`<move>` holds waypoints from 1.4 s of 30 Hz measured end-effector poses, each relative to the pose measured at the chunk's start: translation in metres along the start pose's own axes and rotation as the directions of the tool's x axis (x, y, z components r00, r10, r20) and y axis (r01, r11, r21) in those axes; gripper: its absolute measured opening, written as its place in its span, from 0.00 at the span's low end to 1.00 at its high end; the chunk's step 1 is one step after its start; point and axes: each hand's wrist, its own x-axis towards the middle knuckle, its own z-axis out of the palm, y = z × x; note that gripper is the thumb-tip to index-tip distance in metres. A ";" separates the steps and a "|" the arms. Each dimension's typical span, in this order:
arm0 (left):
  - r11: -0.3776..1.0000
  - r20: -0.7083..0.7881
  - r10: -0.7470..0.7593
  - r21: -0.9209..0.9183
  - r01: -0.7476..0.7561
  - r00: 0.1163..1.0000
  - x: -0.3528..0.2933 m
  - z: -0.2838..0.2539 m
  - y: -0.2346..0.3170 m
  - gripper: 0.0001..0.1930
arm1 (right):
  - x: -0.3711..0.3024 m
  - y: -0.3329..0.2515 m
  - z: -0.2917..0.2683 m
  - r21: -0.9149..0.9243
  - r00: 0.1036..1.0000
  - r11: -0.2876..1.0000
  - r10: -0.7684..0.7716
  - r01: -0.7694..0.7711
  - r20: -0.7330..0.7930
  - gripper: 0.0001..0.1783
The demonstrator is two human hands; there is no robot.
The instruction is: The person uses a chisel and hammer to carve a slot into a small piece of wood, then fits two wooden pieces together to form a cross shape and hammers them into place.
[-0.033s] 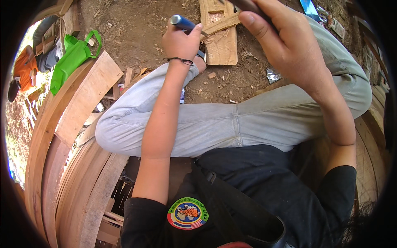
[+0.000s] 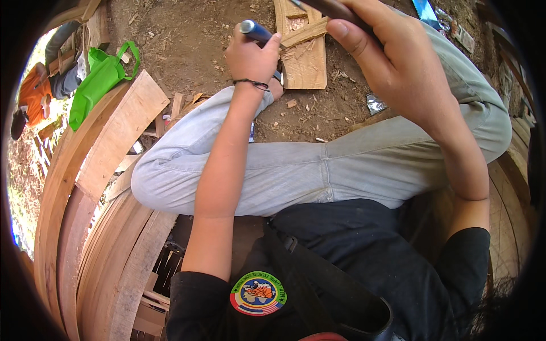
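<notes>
My left hand (image 2: 252,58) is closed around a chisel with a blue handle (image 2: 257,31) and a silver end cap. The chisel slants down toward a light wooden board (image 2: 305,71) on the ground; its cutting tip is hard to make out. A narrow wood strip (image 2: 305,34) lies across this board, just beyond a recess (image 2: 296,24) cut in its surface. Raised nearer to me, my right hand (image 2: 392,62) grips a dark wooden handle (image 2: 347,11). The far end of that tool leaves the top of the picture, so its kind is hidden.
Long planks (image 2: 108,250) are stacked at my left, with a green bag (image 2: 99,79) beyond them. A person in orange (image 2: 35,94) is at the far left. Wood chips litter the dirt floor (image 2: 187,40). A blue saw blade (image 2: 425,12) lies at the upper right.
My left hand and the chisel have shifted slightly to the right. The tool in my right hand has moved a little; the board stays put.
</notes>
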 end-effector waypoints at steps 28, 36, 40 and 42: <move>0.999 0.013 0.036 0.031 -0.036 0.999 0.002 0.020 -0.010 0.21 | 0.011 0.003 0.032 -0.330 0.907 0.917 -0.320 0.223 -0.275 0.11; 0.994 -0.043 0.109 0.022 -0.108 0.993 0.005 0.027 -0.020 0.22 | 0.024 0.023 0.041 -0.279 0.963 0.947 -0.212 0.161 -0.165 0.14; 0.995 0.024 0.093 -0.040 -0.092 0.995 0.006 0.022 -0.017 0.20 | 0.009 0.042 0.057 -0.298 0.985 0.943 0.167 -0.148 0.038 0.17; 0.997 0.003 0.018 -0.074 -0.018 1.000 0.013 0.021 -0.015 0.20 | 0.012 0.047 0.041 -0.337 0.976 0.920 0.218 -0.200 0.016 0.18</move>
